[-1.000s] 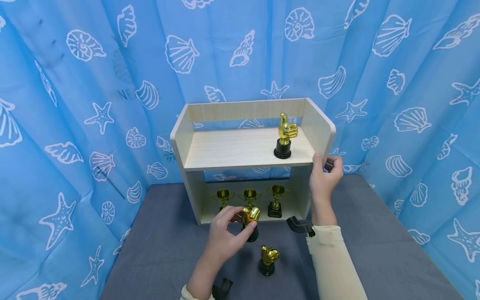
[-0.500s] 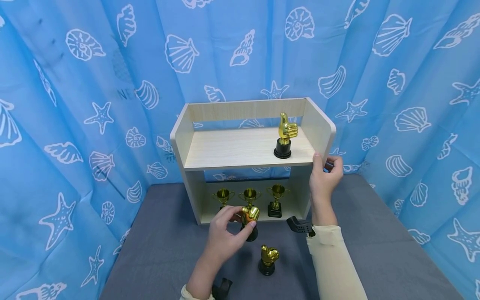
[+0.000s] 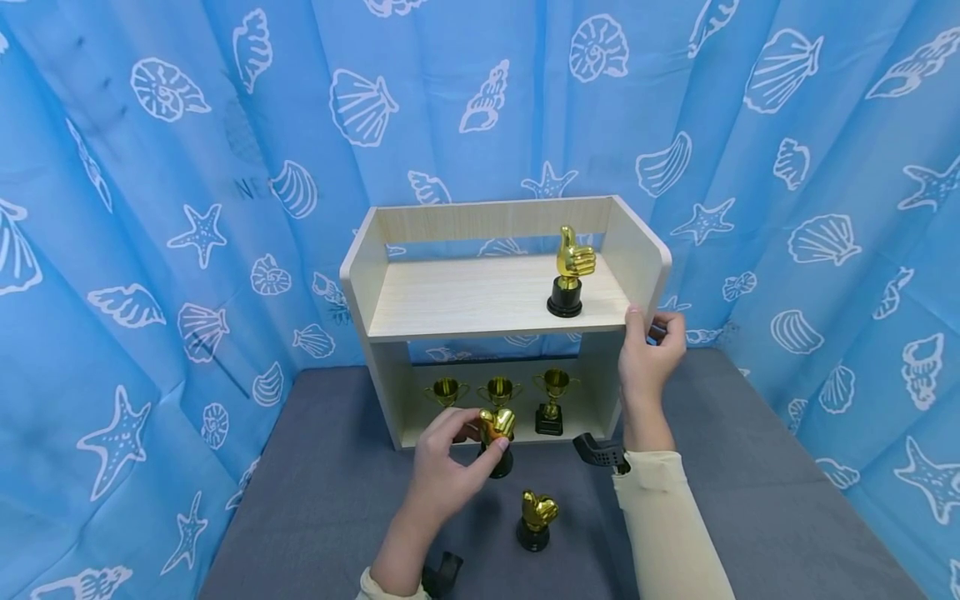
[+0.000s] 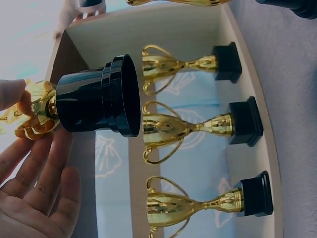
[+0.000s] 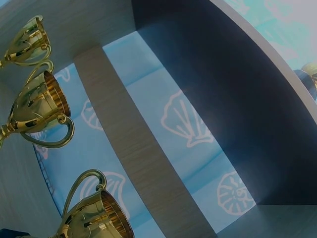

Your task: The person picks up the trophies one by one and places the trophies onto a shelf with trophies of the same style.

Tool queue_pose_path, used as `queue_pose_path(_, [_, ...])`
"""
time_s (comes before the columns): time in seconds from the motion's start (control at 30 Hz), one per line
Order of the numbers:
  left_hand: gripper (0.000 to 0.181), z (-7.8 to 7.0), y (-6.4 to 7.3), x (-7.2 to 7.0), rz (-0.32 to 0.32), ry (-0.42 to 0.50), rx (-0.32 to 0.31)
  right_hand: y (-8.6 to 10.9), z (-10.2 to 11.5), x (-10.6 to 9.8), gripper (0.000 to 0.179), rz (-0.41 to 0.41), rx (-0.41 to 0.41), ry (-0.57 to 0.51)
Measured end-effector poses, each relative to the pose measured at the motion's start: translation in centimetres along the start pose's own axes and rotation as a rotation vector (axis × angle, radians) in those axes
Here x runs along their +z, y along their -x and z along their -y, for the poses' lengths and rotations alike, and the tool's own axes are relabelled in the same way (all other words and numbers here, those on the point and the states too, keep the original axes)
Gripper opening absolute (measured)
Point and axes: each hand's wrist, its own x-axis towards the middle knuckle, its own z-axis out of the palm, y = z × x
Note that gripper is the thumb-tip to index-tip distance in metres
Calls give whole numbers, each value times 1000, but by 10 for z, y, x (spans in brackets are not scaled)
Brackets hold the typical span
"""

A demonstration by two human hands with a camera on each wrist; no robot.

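Thumbs-up trophy (image 3: pixel 497 426) held aloft shines gold (black base (image 4: pixel 96 98)).

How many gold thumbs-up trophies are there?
3: the top trophy on the upper shelf, the held trophy in the left hand, and the near trophy on the gray table.

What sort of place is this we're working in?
Probably a staged tabletop set-up: a blue seashell-print curtain hangs behind and on both sides of a grey-covered table, which bears a two-tier shelf with gold trophy cups in its lower tier.
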Motion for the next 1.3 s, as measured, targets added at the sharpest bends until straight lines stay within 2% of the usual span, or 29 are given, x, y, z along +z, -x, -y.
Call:
queue_pose_path(0.1, [33, 0, -1, 0, 1, 3, -1, -6, -13, -1, 17, 3, -3, 2])
queue_pose_path(0.27, [32, 1, -2, -1, 9, 5, 11, -6, -14, -1, 16, -1, -4, 7])
queue_pose_path(0.57, [33, 1, -4, 0, -3, -4, 31, 7, 14, 1, 12, 9, 24, 5])
queue_pose_path(0.7, [33, 1, -6, 0, -7, -12, 45, 8, 18, 0, 12, 12, 24, 7])
queue_pose_path(1.03, [31, -1, -9, 0, -6, -23, 46, -6, -11, -1, 17, 0, 4, 10])
queue_pose_path(1.3, [30, -4, -12, -1, -2, -27, 42, -6, -13, -3, 24, 15, -27, 7])
